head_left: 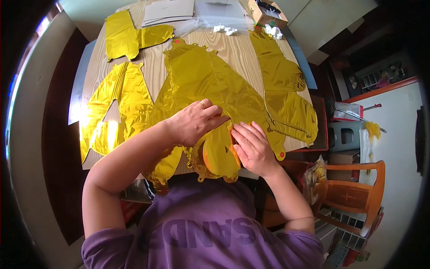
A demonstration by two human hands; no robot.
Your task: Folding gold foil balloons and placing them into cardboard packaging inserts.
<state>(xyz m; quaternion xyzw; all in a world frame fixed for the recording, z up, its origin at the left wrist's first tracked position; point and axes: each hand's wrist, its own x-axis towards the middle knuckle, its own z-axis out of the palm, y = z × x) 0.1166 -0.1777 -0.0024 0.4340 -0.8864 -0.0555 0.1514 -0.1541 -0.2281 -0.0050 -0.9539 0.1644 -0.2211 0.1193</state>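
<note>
A large flat gold foil balloon (pixel 210 76) spreads over the middle of the table, its lower part hanging near the front edge. My left hand (pixel 197 120) is closed over it, thumb and fingers pinching the foil. Just to the right, my right hand (pixel 253 148) lies flat with fingers stretched, pressing along an orange-edged fold (pixel 234 148). What lies beneath both palms is hidden. To the left rests another gold foil balloon (pixel 130 85) with a triangular gap. A third foil balloon (pixel 121 36) sits at the far left, a fourth (pixel 282 85) at the right.
Grey sheets (pixel 168 11), clear plastic film (pixel 219 20) and crumpled white tissue (pixel 273 31) lie at the back of the wooden table (pixel 150 51). A small wooden box (pixel 268 18) holds dark items. A wooden chair (pixel 351 193) stands at the right.
</note>
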